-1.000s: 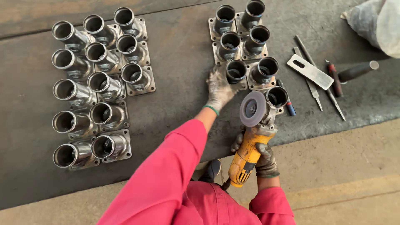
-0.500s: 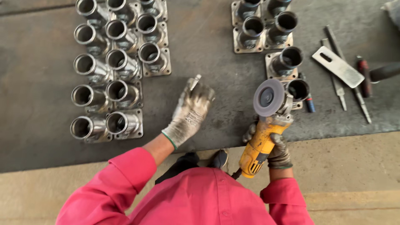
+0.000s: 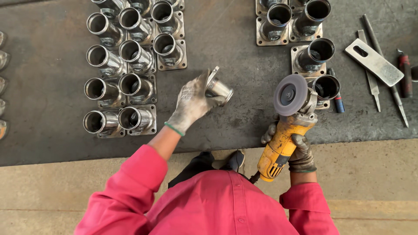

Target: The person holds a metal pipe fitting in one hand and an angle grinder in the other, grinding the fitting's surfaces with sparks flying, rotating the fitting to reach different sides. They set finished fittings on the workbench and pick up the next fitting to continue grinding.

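My left hand (image 3: 191,104), in a worn grey glove, grips a shiny metal pipe fitting with a square flange (image 3: 216,87), held tilted above the dark steel plate (image 3: 226,43) between two groups of like fittings. My right hand (image 3: 298,150), also gloved, holds a yellow angle grinder (image 3: 283,141). Its round grey disc (image 3: 290,94) faces up, close to the right of the held fitting and just left of a fitting (image 3: 325,87) standing on the plate.
Several fittings stand in rows at upper left (image 3: 130,82) and upper right (image 3: 305,39). A flat metal bracket (image 3: 374,62), files and a red-handled tool (image 3: 405,72) lie at far right. A blue marker (image 3: 337,102) lies beside the grinder. Concrete floor (image 3: 370,174) runs below the plate.
My left hand took a fitting from the right group and carried it left and down to the middle. The camera shifted, so the rows now sit higher. The grinder stayed roughly in place.
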`<action>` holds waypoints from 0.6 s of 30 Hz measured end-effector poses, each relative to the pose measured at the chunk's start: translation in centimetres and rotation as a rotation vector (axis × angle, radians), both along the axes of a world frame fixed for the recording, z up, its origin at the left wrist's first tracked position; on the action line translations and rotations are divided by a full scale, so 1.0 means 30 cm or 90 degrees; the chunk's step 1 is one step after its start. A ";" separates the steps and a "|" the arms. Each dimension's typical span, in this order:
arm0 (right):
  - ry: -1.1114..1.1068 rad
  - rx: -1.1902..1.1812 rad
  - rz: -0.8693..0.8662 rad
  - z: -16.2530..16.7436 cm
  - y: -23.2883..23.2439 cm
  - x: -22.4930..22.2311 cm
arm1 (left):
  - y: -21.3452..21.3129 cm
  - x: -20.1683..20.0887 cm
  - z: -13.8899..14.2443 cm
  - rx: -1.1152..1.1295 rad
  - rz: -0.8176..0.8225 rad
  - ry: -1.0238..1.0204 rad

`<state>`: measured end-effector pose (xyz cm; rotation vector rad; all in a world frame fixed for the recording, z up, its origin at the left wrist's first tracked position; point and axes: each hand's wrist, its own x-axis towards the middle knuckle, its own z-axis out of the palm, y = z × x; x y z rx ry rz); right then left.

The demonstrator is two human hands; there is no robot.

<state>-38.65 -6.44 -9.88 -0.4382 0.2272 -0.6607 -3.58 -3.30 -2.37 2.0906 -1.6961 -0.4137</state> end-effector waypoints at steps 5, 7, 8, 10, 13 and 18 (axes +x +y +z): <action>0.011 -0.003 -0.007 -0.005 0.006 -0.011 | 0.026 -0.012 0.027 -0.095 -0.030 -0.021; -0.005 -0.004 -0.009 -0.009 0.007 -0.019 | 0.103 -0.018 0.024 -0.182 -0.059 0.003; -0.015 -0.005 -0.013 -0.012 0.006 -0.023 | 0.152 -0.023 0.022 -0.159 -0.049 0.043; -0.001 -0.020 -0.024 -0.019 0.004 -0.031 | 0.245 -0.054 0.011 -0.142 -0.036 0.098; 0.016 -0.009 -0.016 -0.030 0.001 -0.037 | 0.346 -0.100 0.004 -0.172 -0.020 0.139; 0.011 -0.010 0.030 -0.034 0.002 -0.028 | 0.367 -0.104 0.016 -0.062 0.097 0.276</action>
